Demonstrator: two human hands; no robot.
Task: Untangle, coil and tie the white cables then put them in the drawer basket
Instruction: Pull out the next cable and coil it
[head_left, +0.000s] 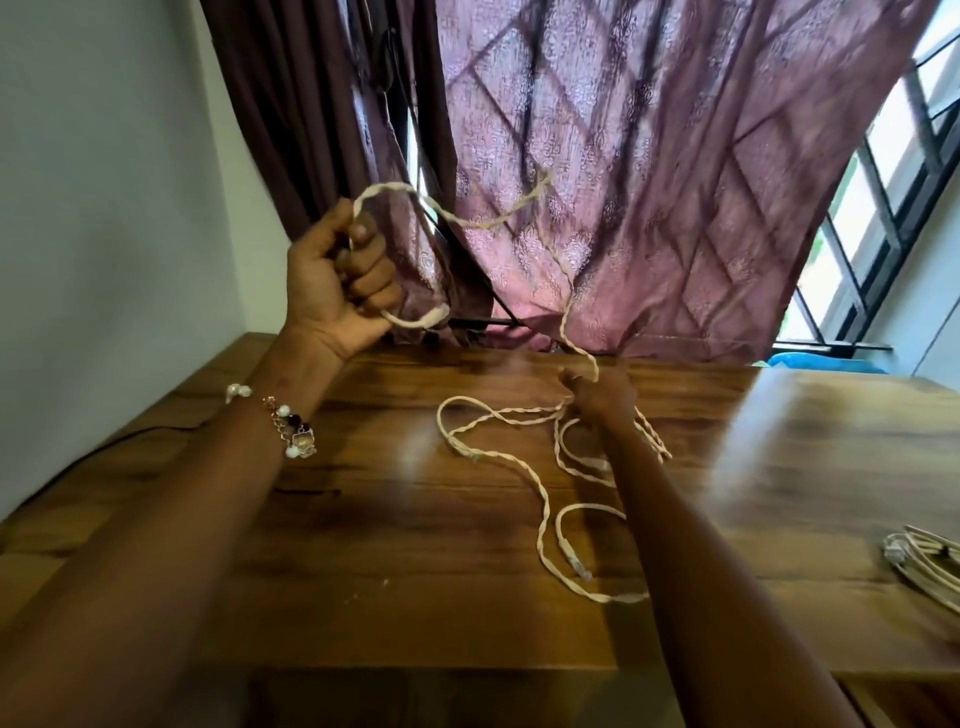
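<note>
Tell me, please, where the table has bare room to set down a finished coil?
Bare wood lies on the table between the left forearm and the loose white cables. The centre is crowded with those loops under the right hand; a coiled bundle sits at the right edge.

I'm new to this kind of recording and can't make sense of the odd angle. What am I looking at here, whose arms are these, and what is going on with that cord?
There is no machine here. The one picture comes from a wide-angle camera worn on a person's head, looking forward and down, so the two arms reaching in from the bottom are that person's own.

The left hand, raised above the table, grips a loop of the twisted white cable. From there the cable arcs up in front of the curtain and drops to the right hand, which is down near the wooden table and seems to pinch the strand. The rest of the cable lies in loose loops on the table, its plug ends showing.

At the right edge lies a second cable bundle. The left wrist wears a beaded bracelet.
</note>
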